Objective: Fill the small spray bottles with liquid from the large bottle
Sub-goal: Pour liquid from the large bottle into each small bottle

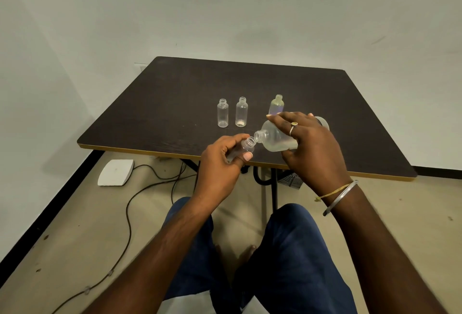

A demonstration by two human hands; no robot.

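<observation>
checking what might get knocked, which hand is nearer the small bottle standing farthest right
Right. The right hand, gripping the tilted large bottle, sits just in front of the rightmost small bottle; the left hand holds a second small bottle lower left, clearly apart.

On the dark rectangular wooden table point(175, 88) three bottles stand upright in a row. The leftmost small clear plastic bottle point(222, 113) and the middle small clear plastic bottle point(241, 111) are near each other. The rightmost small clear plastic bottle point(276, 106) stands apart, just behind the right hand point(310, 143). In front of the row, the left hand point(222, 161) holds a fourth small clear plastic bottle point(246, 147) tilted. To its right the large clear plastic bottle point(275, 139) lies sideways in the right hand, the two mouths just beside each other.
</observation>
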